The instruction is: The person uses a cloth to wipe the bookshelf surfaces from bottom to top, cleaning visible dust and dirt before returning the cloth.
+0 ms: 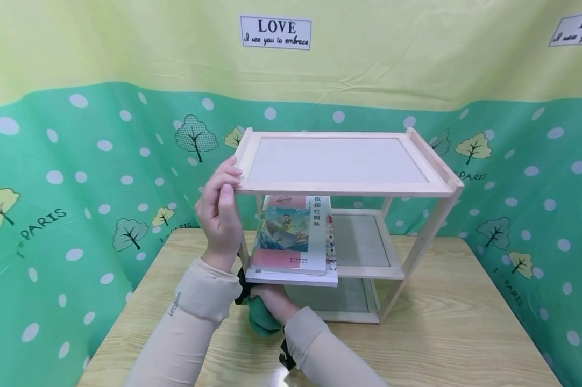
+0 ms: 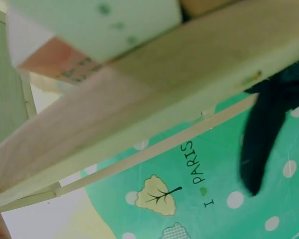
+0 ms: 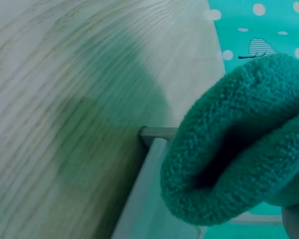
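Observation:
A small wooden shelf rack (image 1: pixel 344 187) with three tiers stands on the table. My left hand (image 1: pixel 220 209) grips its upper left corner, fingers over the side rail. My right hand (image 1: pixel 274 300) is low at the rack's left front post, below the books, and holds a green towel (image 1: pixel 263 320). In the right wrist view the folded, fluffy towel (image 3: pixel 239 149) hides most of that hand. A pink and white picture book (image 1: pixel 291 231) lies atop other books on the middle tier, jutting past its front edge. The left wrist view shows the pale post (image 2: pixel 139 94) up close.
The wood-grain table (image 1: pixel 446 322) extends on both sides of the rack. A green and yellow patterned curtain (image 1: pixel 126 126) hangs behind and around it. A black strap (image 1: pixel 286 355) is at the right wrist. The rack's lowest tier (image 1: pixel 329 295) is partly hidden by books and arm.

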{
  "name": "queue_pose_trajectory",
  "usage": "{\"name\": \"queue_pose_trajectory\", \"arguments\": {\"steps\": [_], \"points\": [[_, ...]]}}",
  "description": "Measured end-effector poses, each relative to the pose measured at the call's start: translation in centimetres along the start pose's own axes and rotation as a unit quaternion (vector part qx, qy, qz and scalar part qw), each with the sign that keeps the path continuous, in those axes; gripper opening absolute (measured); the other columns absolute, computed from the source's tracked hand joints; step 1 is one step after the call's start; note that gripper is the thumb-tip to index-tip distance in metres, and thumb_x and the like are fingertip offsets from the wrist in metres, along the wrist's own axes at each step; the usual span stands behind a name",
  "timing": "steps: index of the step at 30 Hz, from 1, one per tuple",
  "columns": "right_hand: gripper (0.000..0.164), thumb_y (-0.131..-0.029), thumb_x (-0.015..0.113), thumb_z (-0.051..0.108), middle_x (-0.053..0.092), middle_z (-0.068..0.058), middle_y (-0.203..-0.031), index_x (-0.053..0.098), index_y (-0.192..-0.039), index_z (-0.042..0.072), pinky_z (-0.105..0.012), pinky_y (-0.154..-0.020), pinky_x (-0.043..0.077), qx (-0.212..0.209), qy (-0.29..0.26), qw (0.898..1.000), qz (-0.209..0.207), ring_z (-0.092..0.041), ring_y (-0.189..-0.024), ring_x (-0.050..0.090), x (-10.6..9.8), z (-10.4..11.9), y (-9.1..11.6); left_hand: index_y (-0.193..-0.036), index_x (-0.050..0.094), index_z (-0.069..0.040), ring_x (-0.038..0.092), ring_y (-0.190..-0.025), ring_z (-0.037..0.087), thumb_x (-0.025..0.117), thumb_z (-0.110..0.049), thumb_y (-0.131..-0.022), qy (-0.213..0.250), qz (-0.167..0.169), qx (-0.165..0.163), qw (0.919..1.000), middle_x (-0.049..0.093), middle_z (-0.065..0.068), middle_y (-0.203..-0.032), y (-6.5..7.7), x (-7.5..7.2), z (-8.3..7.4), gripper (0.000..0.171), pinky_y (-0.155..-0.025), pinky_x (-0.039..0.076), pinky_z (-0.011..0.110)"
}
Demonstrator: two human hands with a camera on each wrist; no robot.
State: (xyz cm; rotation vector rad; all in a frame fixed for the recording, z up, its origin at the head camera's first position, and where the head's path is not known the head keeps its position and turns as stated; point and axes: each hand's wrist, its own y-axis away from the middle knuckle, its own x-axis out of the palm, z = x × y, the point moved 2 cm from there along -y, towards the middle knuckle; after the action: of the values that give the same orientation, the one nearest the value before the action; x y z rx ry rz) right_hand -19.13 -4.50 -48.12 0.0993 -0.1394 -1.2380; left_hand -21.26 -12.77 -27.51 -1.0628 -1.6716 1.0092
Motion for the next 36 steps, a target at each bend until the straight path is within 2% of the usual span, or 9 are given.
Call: {"name": "queue_pose_trajectory", "arguments": {"steps": [4,6,14,20,25,27,33,36], "points": [[0.078,-0.066,0.061,0.003,0.052,-0.007,-0.136,0.043,-0.142,0.001,-0.023,-0.081,0.042,0.004,0.023,0.999,-0.025,-0.016,-0.095,0.049,-0.2,-1.2,0.1,-0.088,0.055,0.014,0.061,-0.123,0.029,0.042,0.0,-0.088,-0.009,0.003,0.003,0.9999,0.07,-0.008,-0.107,0.1,0.0,-0.1,0.019,-0.111,0.044,0.056],[0.081,-0.065,0.061,0.002,0.051,-0.008,-0.138,0.043,-0.143,0.002,-0.024,-0.088,0.041,0.0,0.031,0.999,-0.035,-0.017,-0.102,0.048,-0.2,-1.8,0.1,-0.089,0.056,0.013,0.062,-0.123,0.029,0.042,0.0,-0.088,-0.013,0.001,0.002,0.9999,0.07,-0.008,-0.107,0.2,0.1,-0.1,0.019,-0.111,0.044,0.055],[0.079,-0.061,0.059,-0.003,0.057,-0.01,-0.13,0.045,-0.139,-0.002,-0.023,-0.085,0.043,-0.021,0.042,0.998,-0.037,-0.017,-0.097,0.05,-0.4,-3.0,-0.2,-0.089,0.056,0.013,0.062,-0.122,0.031,0.043,-0.001,-0.087,-0.023,-0.004,0.006,0.9997,0.07,-0.006,-0.106,0.2,0.3,-0.2,0.019,-0.111,0.045,0.055],[0.082,-0.061,0.059,-0.005,0.056,-0.011,-0.135,0.043,-0.142,-0.001,-0.025,-0.093,0.039,-0.015,0.054,0.998,-0.032,-0.018,-0.105,0.051,-0.4,-3.3,-0.1,-0.09,0.056,0.012,0.061,-0.123,0.031,0.043,-0.001,-0.088,-0.032,-0.001,0.012,0.9994,0.07,-0.003,-0.107,0.2,0.3,-0.2,0.019,-0.11,0.045,0.055],[0.085,-0.061,0.056,-0.009,0.053,-0.011,-0.14,0.041,-0.144,0.001,-0.028,-0.098,0.034,-0.031,0.078,0.996,-0.021,-0.02,-0.111,0.048,-0.3,-3.6,-0.3,-0.091,0.056,0.011,0.061,-0.123,0.03,0.043,-0.001,-0.088,-0.034,0.0,0.013,0.9994,0.07,-0.005,-0.107,0.2,0.2,-0.1,0.018,-0.11,0.045,0.054],[0.081,-0.062,0.057,-0.009,0.056,-0.01,-0.137,0.044,-0.141,0.003,-0.027,-0.097,0.035,-0.035,0.082,0.996,-0.016,-0.019,-0.109,0.049,-0.3,-3.8,-0.4,-0.09,0.056,0.012,0.061,-0.123,0.03,0.043,-0.001,-0.088,-0.033,-0.001,0.011,0.9994,0.07,-0.005,-0.107,0.2,0.2,-0.1,0.018,-0.111,0.045,0.054],[0.051,-0.078,0.068,0.006,0.062,-0.002,-0.119,0.053,-0.127,0.01,-0.025,-0.093,0.041,-0.037,0.105,0.994,-0.004,-0.013,-0.1,0.053,-0.2,-4.6,-0.7,-0.09,0.056,0.012,0.062,-0.123,0.031,0.043,-0.001,-0.088,-0.037,-0.002,0.008,0.9993,0.07,-0.002,-0.105,0.2,0.2,-0.1,0.018,-0.11,0.046,0.054],[0.048,-0.082,0.071,0.013,0.062,0.0,-0.119,0.053,-0.127,0.012,-0.024,-0.094,0.042,-0.05,0.116,0.992,0.001,-0.011,-0.101,0.053,-0.1,-4.9,-0.7,-0.089,0.055,0.012,0.061,-0.123,0.031,0.043,-0.001,-0.088,-0.039,-0.003,0.006,0.9992,0.07,0.001,-0.104,0.2,0.1,-0.1,0.018,-0.11,0.046,0.054]]}}
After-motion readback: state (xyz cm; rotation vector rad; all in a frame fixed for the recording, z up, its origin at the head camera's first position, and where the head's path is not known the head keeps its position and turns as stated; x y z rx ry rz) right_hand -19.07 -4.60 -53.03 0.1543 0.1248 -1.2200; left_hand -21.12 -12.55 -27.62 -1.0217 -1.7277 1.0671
